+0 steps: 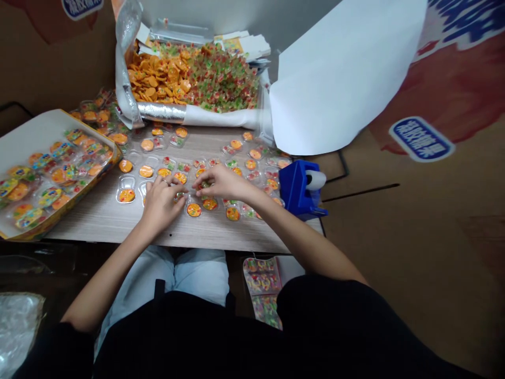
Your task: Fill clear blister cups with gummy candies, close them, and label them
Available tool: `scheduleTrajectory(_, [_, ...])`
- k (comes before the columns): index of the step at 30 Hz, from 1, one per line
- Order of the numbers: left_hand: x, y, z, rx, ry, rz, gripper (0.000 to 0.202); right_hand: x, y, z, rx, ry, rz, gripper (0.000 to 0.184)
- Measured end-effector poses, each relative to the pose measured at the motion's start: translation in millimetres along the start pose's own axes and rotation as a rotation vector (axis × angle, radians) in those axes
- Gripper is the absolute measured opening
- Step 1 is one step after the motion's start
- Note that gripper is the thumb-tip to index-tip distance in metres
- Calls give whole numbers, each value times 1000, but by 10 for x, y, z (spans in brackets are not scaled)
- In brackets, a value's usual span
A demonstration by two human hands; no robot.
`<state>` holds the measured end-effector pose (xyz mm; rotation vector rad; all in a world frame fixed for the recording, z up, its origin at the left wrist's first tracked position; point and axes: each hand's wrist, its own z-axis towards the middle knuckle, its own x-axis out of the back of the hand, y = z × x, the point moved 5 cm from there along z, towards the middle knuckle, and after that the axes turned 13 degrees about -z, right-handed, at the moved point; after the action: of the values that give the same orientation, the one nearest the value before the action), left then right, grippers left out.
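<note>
My left hand (161, 201) is over the near rows of clear plastic blister cups, its fingers bent and the thumb and forefinger close together. Whatever lies between those fingertips is too small to name. My right hand (223, 181) faces it from the right, fingers pinched around small red and green gummy candies (204, 185) just above the cups. Directly below sit orange round candies (193, 210) in their cups. Left of my left hand, another cup holds an orange candy (127, 196). Many more filled cups (146, 171) spread across the wooden table (150, 231).
Behind stands a lined open box (221, 117) heaped with orange discs (158, 79) and gummies (224, 79). A carton of packed candies (59, 216) tilts at left. A blue tape dispenser (295, 192) stands at the right edge. A white flap (339, 79) overhangs the right side.
</note>
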<state>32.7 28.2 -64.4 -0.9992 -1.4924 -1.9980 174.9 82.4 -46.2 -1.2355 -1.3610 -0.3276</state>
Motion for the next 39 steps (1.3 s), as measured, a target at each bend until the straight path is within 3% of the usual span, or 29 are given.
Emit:
scheduleTrajectory(7, [-42,-1,13,-1,-43,119,18,-9,65,-47,-73,-4,-23,26])
scheduleTrajectory(13, [23,25,35,16,-27,78,17,-32,101,-53,-68,34,17,23])
scheduleTrajectory(19, [103,34,12,20,-28,221,14,121,264,-145,-58,129,97,14])
scheduleTrajectory(24, [122,-18,-13,47,-45,163,16,247,435,-245,-90,183,103,11])
scheduleTrajectory(28, [146,14,7,62,-10,158,15,226,495,-288,-97,156,91,11])
scheduleTrajectory(34, [86,11,-2,75,-52,212,10,177,517,-333,-136,142,98,12])
scheduleTrajectory(39, [172,35,-4,110,52,142,15,100,458,-293,-123,154,149,14])
